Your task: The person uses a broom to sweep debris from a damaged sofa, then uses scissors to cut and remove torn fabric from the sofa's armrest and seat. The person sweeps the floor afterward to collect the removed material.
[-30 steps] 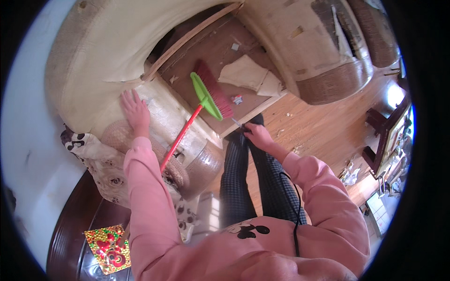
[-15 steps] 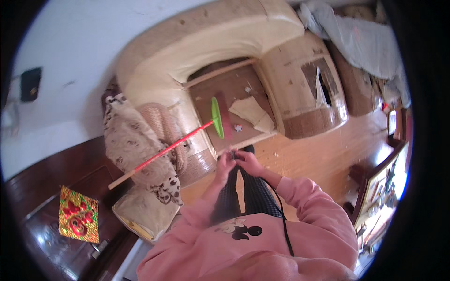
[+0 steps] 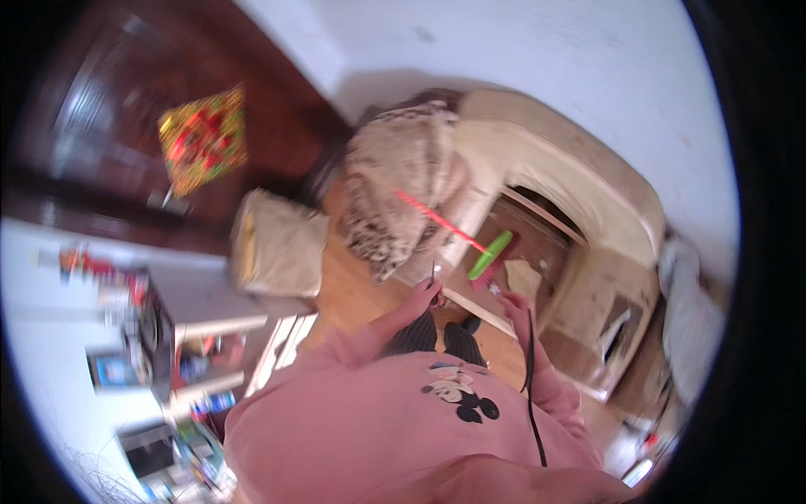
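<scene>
My left hand (image 3: 426, 296) is held in front of my body, its fingers closed around a small, thin, dark object (image 3: 433, 272) whose narrow end points up; blur hides its kind. To the right, apart from it, is my right hand (image 3: 515, 307), raised near the sofa's front edge. Its fingers are too smeared to show whether they hold anything. Beyond both hands stands a worn beige sofa (image 3: 621, 197) with its seat frame exposed. A red-handled, green-headed broom or mop (image 3: 497, 254) leans across it, beside a torn piece of beige covering (image 3: 524, 278).
A patterned blanket (image 3: 401, 168) covers the sofa's left arm. Left of it are a beige boxy cushion (image 3: 281, 244) and a dark door (image 3: 92, 109) with a gold-and-red decoration (image 3: 204, 139). A cluttered cabinet (image 3: 214, 307) stands at left. Grey cloth (image 3: 684, 294) hangs at far right.
The view has swung left, bringing the cabinet in. My hands, together before, are now apart, with the thin object showing in the left one.
</scene>
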